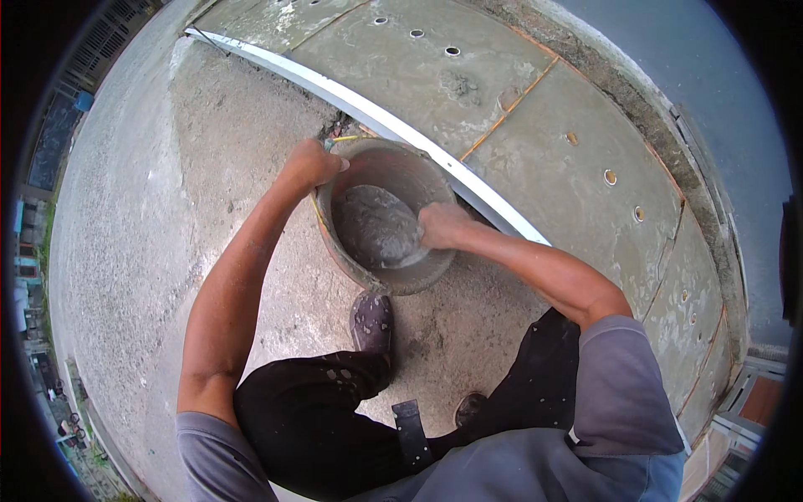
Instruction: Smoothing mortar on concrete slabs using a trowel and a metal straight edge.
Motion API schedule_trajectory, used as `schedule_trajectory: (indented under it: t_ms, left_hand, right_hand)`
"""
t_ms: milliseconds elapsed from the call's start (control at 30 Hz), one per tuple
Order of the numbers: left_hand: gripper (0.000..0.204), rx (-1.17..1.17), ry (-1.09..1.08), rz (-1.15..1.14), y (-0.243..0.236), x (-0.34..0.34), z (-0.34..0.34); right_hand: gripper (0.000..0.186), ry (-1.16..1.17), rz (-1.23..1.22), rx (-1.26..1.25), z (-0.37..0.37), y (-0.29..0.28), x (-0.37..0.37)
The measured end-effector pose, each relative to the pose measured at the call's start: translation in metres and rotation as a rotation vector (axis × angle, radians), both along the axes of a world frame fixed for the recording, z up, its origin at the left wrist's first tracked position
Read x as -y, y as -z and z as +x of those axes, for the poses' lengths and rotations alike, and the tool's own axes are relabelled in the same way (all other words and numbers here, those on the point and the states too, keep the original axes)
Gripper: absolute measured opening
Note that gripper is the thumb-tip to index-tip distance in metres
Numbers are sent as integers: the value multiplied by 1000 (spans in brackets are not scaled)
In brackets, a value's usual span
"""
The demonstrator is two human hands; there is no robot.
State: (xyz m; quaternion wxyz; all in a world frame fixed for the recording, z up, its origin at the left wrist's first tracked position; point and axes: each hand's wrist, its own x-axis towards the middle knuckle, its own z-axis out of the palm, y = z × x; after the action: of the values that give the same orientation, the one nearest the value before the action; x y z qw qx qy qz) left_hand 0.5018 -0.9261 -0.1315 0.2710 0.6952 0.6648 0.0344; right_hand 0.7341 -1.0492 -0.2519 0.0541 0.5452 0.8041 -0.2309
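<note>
A round, cement-smeared bucket [400, 164] stands tilted on the ground ahead of me, its mouth facing up toward me. My left hand [314, 163] is closed on its far left rim, where a yellow handle strip shows beside the fingers. Inside, grey wet cement mix [376, 224] lies at the bottom. My right hand [443, 226] reaches over the right rim with its fingers curled at the edge of the mix. What those fingers hold, if anything, is hidden from view. The near rim sits by the toe of my splashed boot [371, 322].
A long white edging board [401, 134] runs diagonally just beyond the bucket. Past it lies a wet grey cement slab [535, 176] with orange-brown joint strips and several round pipe openings. Rough concrete ground [142, 226] spreads to the left.
</note>
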Motion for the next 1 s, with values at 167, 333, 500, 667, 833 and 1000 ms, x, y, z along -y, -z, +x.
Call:
schedule_trajectory:
  t_ms: [167,333,500,667,833,1000]
  left_hand:
    - [48,-44,45,103,10,-6,1]
    - [46,28,7,-47,9,-14,-7]
    - [48,48,-4,-54,16,-22,-10]
    - [49,47,-4,-67,11,-26,-11]
    - [48,129,-63,-113,19,-32,-31]
    - [45,200,-107,-148,29,-38,-46]
  right_hand:
    - [26,84,-284,-213,0,13,-9]
    - [17,312,-652,-451,9,-10,-11]
    - [20,354,-683,-555,18,-25,-16]
    - [20,382,-629,-554,29,-50,-23]
    - [23,415,-604,-568,56,-73,-33]
    - [21,563,-522,-636,89,-129,-59]
